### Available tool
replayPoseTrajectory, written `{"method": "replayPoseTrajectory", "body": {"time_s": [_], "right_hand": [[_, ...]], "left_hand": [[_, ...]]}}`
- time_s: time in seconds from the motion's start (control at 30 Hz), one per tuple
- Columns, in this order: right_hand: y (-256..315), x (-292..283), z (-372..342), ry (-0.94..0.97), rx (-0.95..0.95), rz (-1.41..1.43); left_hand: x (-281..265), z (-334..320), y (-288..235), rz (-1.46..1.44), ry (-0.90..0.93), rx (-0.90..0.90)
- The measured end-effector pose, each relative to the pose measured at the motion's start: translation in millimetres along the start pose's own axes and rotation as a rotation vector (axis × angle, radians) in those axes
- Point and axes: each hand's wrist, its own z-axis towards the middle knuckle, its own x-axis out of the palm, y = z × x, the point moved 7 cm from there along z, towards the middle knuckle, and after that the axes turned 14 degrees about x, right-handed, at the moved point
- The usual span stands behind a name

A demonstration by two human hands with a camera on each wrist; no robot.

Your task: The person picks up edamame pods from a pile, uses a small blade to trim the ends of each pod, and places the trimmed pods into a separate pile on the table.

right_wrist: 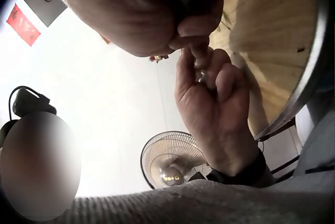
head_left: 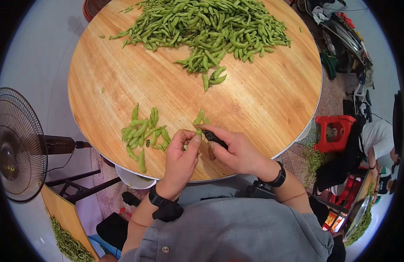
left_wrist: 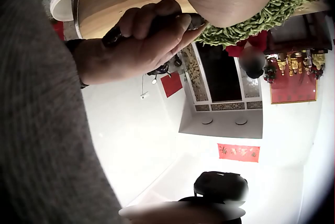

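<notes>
Over the near edge of the round wooden table, my left hand [head_left: 181,158] pinches a green soybean pod [head_left: 199,131] between thumb and forefinger. My right hand [head_left: 239,153] grips a small black-handled tool [head_left: 215,139], its fingers curled round the handle; the fingers hide most of it. The two hands meet at the fingertips, with the tool's front end right beside the pod. In the right wrist view the left hand [right_wrist: 214,96] shows its curled fingers. A loose pod [head_left: 199,117] lies just beyond the fingertips, and a small group of pods [head_left: 143,131] lies left of the left hand.
A large heap of pods [head_left: 202,26] covers the table's far side, with a few strays [head_left: 215,79] before it. A white bucket [head_left: 134,177] sits below the near edge. A fan [head_left: 18,146] stands at left, a red stool [head_left: 335,131] at right, near another person [head_left: 376,137].
</notes>
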Motion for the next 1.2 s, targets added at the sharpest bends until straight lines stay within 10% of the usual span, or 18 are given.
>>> {"method": "replayPoseTrajectory", "body": {"time_s": [0.17,0.3,0.37,0.57,0.73,1.1,1.2], "right_hand": [[1.4,-1.6,5.3,-0.011,-0.067,0.121],[-8.8,11.3,1.2,0.351,0.445,0.766],[-12.2,14.8,-3.2,0.425,0.537,0.937],[-14.8,16.7,-13.4,0.485,0.567,1.028],[-9.3,-7.7,2.3,0.105,0.338,0.41],[-19.4,7.0,5.7,0.318,0.418,0.719],[-13.9,4.5,4.0,0.29,0.375,0.538]], "left_hand": [[6.6,0.8,-34.2,0.718,0.08,0.644],[5.4,0.4,-37.3,0.693,0.114,0.715],[0.3,1.1,-1.7,-0.064,0.091,-0.023],[18.0,-6.4,9.8,-0.686,0.23,-0.364],[18.0,-8.2,16.3,-0.558,0.237,-0.341],[32.6,-18.0,14.4,-0.656,0.342,-0.414],[16.9,-11.8,11.7,-0.038,0.256,-0.25]]}}
